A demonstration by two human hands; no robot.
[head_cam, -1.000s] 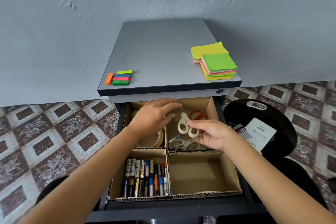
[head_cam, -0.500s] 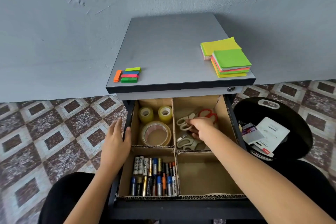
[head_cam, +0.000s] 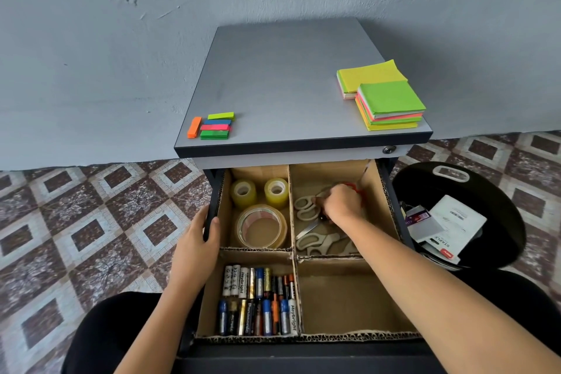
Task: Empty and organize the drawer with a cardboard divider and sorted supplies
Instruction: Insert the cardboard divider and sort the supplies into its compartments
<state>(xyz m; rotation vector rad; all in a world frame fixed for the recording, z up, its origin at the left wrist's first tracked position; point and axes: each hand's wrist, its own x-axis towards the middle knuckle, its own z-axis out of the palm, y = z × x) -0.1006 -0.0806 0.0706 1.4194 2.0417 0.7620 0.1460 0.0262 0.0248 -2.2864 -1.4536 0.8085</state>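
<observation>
The open drawer [head_cam: 212, 191] holds a cardboard divider [head_cam: 294, 255] with four compartments. Far left: two small tape rolls [head_cam: 259, 191] and one large tape roll [head_cam: 262, 227]. Far right: beige scissors [head_cam: 305, 206], a second beige pair [head_cam: 318, 243] nearer me, and a red-handled pair mostly hidden. Near left: several batteries [head_cam: 258, 300]. The near right compartment [head_cam: 349, 300] is bare cardboard. My right hand [head_cam: 341, 203] is down in the scissors compartment, fingers curled at the beige scissors. My left hand [head_cam: 197, 240] grips the drawer's left edge.
On the cabinet top [head_cam: 288, 85] lie two stacks of sticky notes [head_cam: 385, 97] at the right and coloured page flags [head_cam: 212, 126] at the front left. A black bin [head_cam: 464, 215] with papers stands to the right on the tiled floor.
My left hand left the drawer and took hold of its left edge. My right hand lowered the beige scissors into the far right compartment. The view shifted, cabinet now further right.
</observation>
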